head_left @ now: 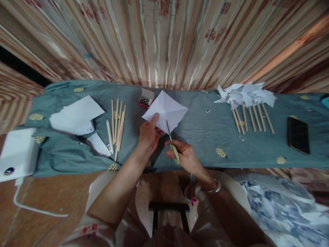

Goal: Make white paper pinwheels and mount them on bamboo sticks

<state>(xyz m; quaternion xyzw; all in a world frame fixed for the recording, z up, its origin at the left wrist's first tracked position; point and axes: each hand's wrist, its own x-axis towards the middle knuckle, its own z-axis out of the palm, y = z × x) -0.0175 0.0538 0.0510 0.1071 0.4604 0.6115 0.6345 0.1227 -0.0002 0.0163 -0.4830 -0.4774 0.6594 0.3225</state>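
Note:
A white paper square (pixel 167 106) with crease lines is pinched in my left hand (pixel 149 135), the thumb lying on top of it. My right hand (pixel 183 155) is closed round the green handle of the scissors (pixel 174 152), whose blades reach into the lower part of the paper. Just behind the paper's left corner sits a small open box of pins (pixel 145 100). Several wooden sticks (pixel 120 128) lie left of my left hand, and a pale pointed stick (pixel 109 136) is beside them.
White paper sheets (pixel 74 116) and a smaller paper piece (pixel 99 144) lie at left, near a white device (pixel 19 154) with a cable. Several paper pinwheels (pixel 246 94) on sticks rest at right, left of a black phone (pixel 298 134). A striped curtain (pixel 164 44) hangs behind the table.

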